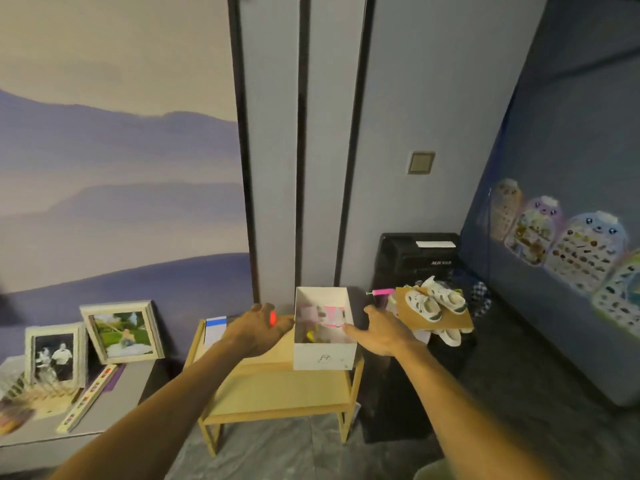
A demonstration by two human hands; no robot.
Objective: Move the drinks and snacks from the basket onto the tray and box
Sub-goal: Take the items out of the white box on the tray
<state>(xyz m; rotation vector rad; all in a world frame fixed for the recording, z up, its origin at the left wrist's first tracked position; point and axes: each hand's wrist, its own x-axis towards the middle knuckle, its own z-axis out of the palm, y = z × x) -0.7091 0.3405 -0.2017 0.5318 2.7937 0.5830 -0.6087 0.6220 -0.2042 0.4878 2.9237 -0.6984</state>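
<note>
One white box (325, 356) is set on the right rear of one wooden tray table (273, 389). Two pink packets (329, 315) and one yellow item (310, 336), all blurred, are seen inside the box. One small red item (273, 318) is gripped in the curled fingers of the left hand (258, 329), just left of the box. The right hand (384, 330) is held with fingers spread and relaxed, its thumb laid against the box's right rim. One blue-and-white carton (215, 329) is stood at the tray table's left rear
</note>
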